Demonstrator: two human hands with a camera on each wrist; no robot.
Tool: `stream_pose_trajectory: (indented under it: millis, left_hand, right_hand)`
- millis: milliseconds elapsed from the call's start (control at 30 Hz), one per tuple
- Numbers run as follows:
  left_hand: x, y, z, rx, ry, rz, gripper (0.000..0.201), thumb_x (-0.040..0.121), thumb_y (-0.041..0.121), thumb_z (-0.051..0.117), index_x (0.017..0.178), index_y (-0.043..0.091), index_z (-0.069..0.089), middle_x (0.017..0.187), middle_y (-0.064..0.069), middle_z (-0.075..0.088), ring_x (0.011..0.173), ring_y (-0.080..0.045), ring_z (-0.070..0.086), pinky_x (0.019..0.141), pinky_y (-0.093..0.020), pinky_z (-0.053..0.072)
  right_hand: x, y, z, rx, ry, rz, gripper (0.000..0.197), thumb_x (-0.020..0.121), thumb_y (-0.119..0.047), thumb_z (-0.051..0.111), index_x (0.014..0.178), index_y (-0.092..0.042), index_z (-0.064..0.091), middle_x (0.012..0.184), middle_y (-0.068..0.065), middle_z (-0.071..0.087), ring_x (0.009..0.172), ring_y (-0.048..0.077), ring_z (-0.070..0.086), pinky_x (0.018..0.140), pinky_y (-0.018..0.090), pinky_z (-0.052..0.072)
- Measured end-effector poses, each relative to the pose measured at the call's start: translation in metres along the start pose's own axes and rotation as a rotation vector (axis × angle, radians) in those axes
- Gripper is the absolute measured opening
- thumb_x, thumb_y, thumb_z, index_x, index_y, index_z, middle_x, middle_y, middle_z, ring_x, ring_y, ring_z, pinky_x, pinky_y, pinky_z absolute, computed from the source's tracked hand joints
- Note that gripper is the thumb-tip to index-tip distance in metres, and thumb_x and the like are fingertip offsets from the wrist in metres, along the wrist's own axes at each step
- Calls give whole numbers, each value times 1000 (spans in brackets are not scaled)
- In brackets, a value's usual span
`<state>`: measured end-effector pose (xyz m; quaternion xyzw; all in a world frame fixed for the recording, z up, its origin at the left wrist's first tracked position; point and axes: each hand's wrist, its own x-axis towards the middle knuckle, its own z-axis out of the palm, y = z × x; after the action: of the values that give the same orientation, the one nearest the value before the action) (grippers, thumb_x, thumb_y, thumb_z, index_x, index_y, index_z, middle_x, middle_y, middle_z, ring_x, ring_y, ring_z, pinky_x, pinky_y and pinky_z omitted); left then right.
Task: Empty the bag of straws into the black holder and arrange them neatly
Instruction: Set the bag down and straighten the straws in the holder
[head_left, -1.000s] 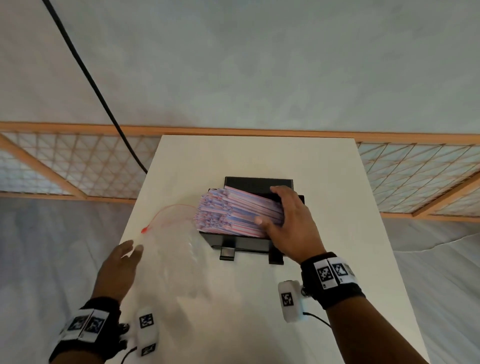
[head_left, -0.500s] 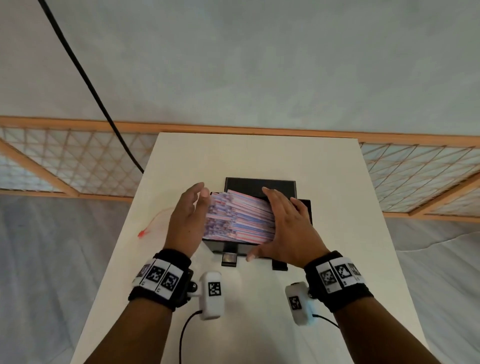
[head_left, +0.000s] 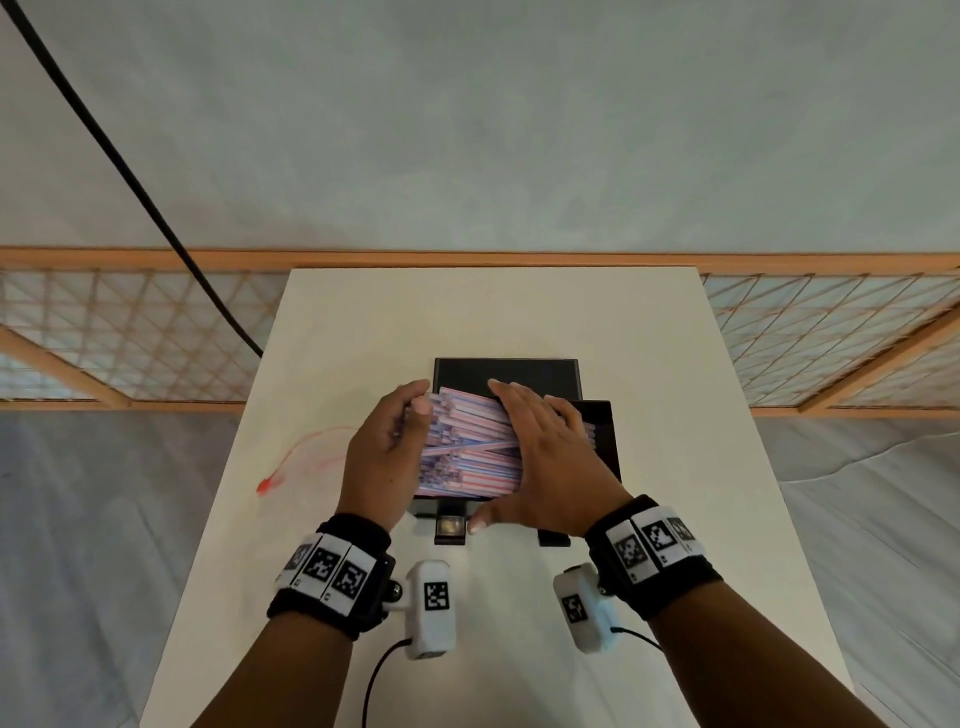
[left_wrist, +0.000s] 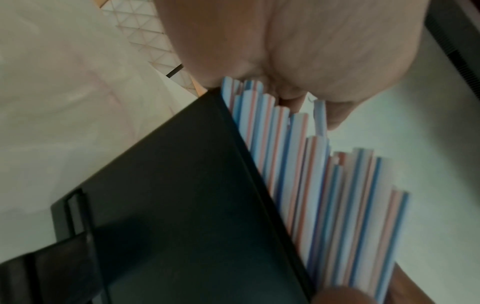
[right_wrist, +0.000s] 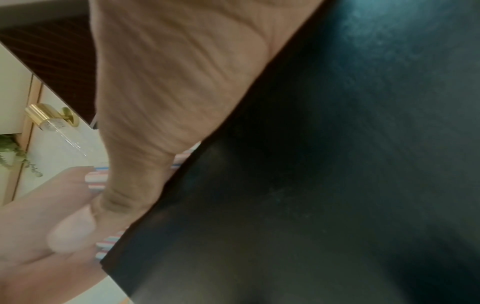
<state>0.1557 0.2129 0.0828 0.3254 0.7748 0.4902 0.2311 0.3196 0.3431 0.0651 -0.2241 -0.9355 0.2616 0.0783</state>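
Striped straws laid left-right in black holder, red-blue-white, left ends uneven, left hand cupped against ends, right hand pressed flat on top, fingers straight

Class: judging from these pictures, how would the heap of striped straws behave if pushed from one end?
The straws probably slide and roll: thin, round, loosely piled. Likely light. Some already lie askew between the left hand and right hand, so they'd scatter easily.
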Motion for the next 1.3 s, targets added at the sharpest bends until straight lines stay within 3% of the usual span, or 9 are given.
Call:
stream_pose_trajectory:
  millis: [100, 200, 333, 467, 633, 767, 933, 1067, 1300]
  left_hand:
    - [-1, -1, 1, -5, 5, 29, 40, 93, 60, 38, 119, 40, 61, 117, 17, 67, 107, 1, 64, 92, -23, 54]
    - [-2, -1, 3, -13, 10, 23, 48, 91, 63, 38, 125, 37, 62, 128, 12, 65, 114, -1, 63, 95, -23, 54]
    - [-4, 2, 5, -29, 10, 60, 44, 95, 55, 41, 126, 32, 62, 120, 14, 68, 105, 2, 65, 87, -18, 56]
    - [-5, 3, 4, -30, 11, 82, 35, 98, 44, 46, 125, 31, 63, 119, 13, 69, 106, -2, 66, 88, -25, 57]
    - [-6, 3, 5, -50, 1, 120, 32, 97, 43, 48, 122, 31, 64, 119, 13, 68, 108, -7, 67, 91, -37, 57]
    - [-6, 2, 4, -54, -7, 137, 33, 96, 44, 49, 121, 29, 64, 117, 11, 69, 107, -9, 68, 89, -39, 58]
    - [-5, 3, 4, -51, -20, 153, 30, 96, 42, 49, 119, 28, 65, 113, 10, 70, 103, -11, 69, 85, -32, 59]
    - [-5, 3, 4, -55, -27, 168, 26, 98, 34, 51, 116, 23, 66, 110, 10, 71, 101, -8, 69, 83, -21, 56]
    - [-5, -2, 4, -25, 2, 162, 28, 97, 38, 50, 115, 23, 66, 110, 10, 70, 102, -7, 68, 83, -16, 54]
  right_hand:
    - [1, 0, 0, 49, -26, -26, 139, 56, -85, 74, 161, -16, 14, 163, 3, 33, 154, 17, 24, 127, 43, 9]
    - [1, 1, 0, 100, -51, -40, 135, 59, -79, 78, 161, -17, 14, 165, 4, 30, 154, 17, 21, 127, 44, 14]
    - [-1, 1, 0, 136, -46, -55, 130, 60, -75, 81, 160, -21, 17, 162, 1, 33, 151, 15, 25, 124, 41, 18]
    - [-1, 2, -1, 163, -19, -56, 130, 58, -75, 82, 159, -21, 21, 158, -1, 37, 146, 14, 30, 121, 38, 19]
    - [0, 4, 1, 142, -22, -47, 132, 55, -80, 79, 159, -22, 20, 158, -2, 35, 146, 17, 28, 120, 40, 18]
    - [0, 6, 1, 121, -27, -29, 132, 54, -84, 75, 158, -24, 20, 157, -2, 35, 144, 17, 29, 119, 42, 21]
    - [0, 6, 3, 91, -42, -13, 133, 54, -87, 72, 158, -23, 22, 156, -1, 37, 144, 18, 31, 120, 42, 20]
    - [1, 6, 3, 78, -34, -15, 125, 55, -87, 72, 154, -23, 30, 151, -4, 45, 137, 15, 41, 121, 42, 24]
    - [2, 3, 1, 50, -84, 71, 128, 46, -102, 51, 150, -29, 31, 145, -8, 52, 130, 14, 50, 118, 45, 33]
